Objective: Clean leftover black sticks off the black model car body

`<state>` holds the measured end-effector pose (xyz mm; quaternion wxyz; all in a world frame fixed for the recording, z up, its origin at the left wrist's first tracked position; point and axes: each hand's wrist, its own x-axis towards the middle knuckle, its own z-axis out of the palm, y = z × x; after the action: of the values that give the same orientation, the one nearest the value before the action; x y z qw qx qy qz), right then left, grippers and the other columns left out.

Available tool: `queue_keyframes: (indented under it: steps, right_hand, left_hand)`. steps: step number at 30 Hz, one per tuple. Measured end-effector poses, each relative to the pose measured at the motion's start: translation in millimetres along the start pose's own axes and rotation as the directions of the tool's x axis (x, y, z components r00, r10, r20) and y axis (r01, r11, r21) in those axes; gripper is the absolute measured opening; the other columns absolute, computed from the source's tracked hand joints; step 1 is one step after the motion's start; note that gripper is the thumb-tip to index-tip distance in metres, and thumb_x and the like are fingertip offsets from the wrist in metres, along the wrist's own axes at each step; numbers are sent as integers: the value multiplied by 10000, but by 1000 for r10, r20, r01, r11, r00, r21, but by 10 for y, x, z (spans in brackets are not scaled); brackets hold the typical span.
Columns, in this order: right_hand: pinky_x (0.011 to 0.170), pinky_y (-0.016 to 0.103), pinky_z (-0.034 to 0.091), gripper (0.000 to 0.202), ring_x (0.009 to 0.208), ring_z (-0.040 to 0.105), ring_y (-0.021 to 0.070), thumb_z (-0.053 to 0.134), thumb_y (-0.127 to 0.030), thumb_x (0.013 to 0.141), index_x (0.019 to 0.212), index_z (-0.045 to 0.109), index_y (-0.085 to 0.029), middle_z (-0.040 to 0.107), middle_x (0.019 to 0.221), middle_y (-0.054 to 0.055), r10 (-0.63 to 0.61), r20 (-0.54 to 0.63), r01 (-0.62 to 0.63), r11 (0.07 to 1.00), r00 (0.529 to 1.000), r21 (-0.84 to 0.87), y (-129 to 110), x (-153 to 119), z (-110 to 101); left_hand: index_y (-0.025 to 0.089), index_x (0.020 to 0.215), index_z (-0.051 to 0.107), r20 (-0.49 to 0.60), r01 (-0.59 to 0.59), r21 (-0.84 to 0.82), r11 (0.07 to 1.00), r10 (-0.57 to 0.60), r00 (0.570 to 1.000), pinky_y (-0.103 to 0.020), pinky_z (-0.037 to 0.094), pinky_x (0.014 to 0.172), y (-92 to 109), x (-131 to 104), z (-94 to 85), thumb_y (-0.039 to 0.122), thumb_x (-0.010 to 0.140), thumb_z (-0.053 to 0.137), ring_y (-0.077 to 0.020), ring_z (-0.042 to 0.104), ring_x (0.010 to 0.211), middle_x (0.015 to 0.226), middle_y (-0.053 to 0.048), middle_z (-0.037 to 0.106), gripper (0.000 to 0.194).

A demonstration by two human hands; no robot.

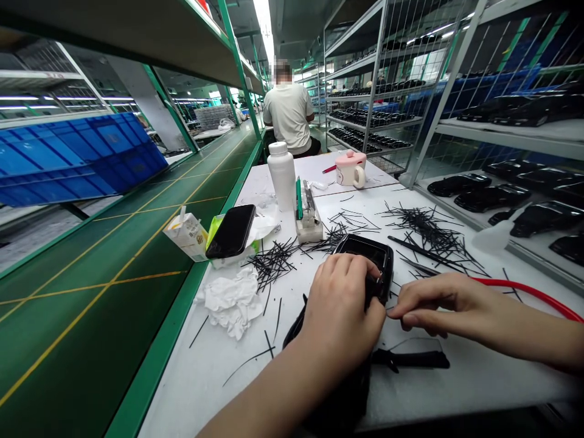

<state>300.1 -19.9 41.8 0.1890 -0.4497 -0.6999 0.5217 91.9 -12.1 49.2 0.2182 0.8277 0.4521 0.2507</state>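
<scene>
A glossy black model car body (387,258) lies on the white table, largely covered by my left hand (342,298). The fingers of that hand curl over its top, and the thumb presses on its side. A black door-like part (420,359) with a thin window frame sticks out from the car's right side. Close to the car's right edge, my right hand (438,304) has thumb and forefinger pinched together. What lies between those fingertips is too small to make out. Thin black strips (426,228) lie in a loose pile beyond my right hand.
More black strips (274,261), crumpled tissue (235,301), a phone (232,231) and a drink carton (186,234) lie left. A white bottle (281,173), tool holder (309,228) and lidded mug (350,170) stand behind. A red tube (529,286) passes my right wrist. Green conveyor (137,274) left; a person (288,115) sits ahead.
</scene>
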Motion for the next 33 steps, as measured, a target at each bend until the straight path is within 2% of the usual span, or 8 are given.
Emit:
queue_keyframes:
  steps: [3,6,9,12,20,25,28,33]
  right_hand:
    - [688,285,464,334,727,601,174,632,-510,906,943,789,-217,697,796,42,-56,15,57,997,998,-48,12,9,0]
    - [746,301,489,311,794,652,192,570,-444,958,985,786,-222,724,855,53,-160,65,167,979,985,-117,40,27,10]
    - [731,282,498,281,799,668,180,537,-367,977,1059,776,-243,732,884,46,-226,85,238,954,970,-180,75,56,28]
    - [702,268,503,281,760,667,169,534,-329,969,1091,774,-249,731,859,44,-261,61,268,937,963,-223,93,81,56]
    - [641,271,508,404,712,645,184,521,-472,969,1098,779,-188,710,809,75,-146,115,163,975,983,-150,144,94,144]
    - [607,257,484,433,658,598,162,544,-489,954,1134,769,-165,678,754,58,-76,129,87,993,989,-84,164,97,160]
    - [587,252,471,433,657,587,162,544,-502,954,1151,765,-187,677,752,53,-70,129,83,992,989,-97,173,98,161]
    - [584,260,490,409,722,651,208,537,-486,946,1126,781,-211,732,808,72,-81,142,109,973,987,-202,100,110,126]
  left_hand:
    - [224,938,519,-4,1,-9,1000,-1,1000,-427,443,951,2,1,-9,113,755,536,-262,519,1054,1040,-58,625,214]
    - [232,945,537,9,-4,-123,992,6,1000,-428,439,978,2,14,-54,103,738,556,-263,520,1106,1081,-53,627,245]
    - [233,942,550,-57,24,-296,955,-43,997,-400,447,978,4,32,-103,92,742,552,-236,547,1101,1076,-35,629,245]
    - [235,936,559,-129,64,-391,918,-123,984,-391,449,977,9,46,-120,95,780,527,-219,569,1094,1065,-21,641,212]
    - [234,944,576,-138,80,-398,914,-146,980,-371,438,978,28,46,-117,121,826,536,-209,578,1094,1068,-10,651,169]
    - [229,952,578,-133,72,-393,917,-135,982,-368,436,979,22,49,-114,116,826,540,-207,583,1096,1067,-10,653,174]
    - [232,953,581,-130,72,-393,917,-133,983,-372,439,982,16,51,-109,116,829,544,-210,587,1097,1071,-6,659,174]
    - [240,951,581,-131,62,-391,919,-122,984,-377,446,981,9,49,-103,120,832,551,-216,594,1097,1072,-3,669,172]
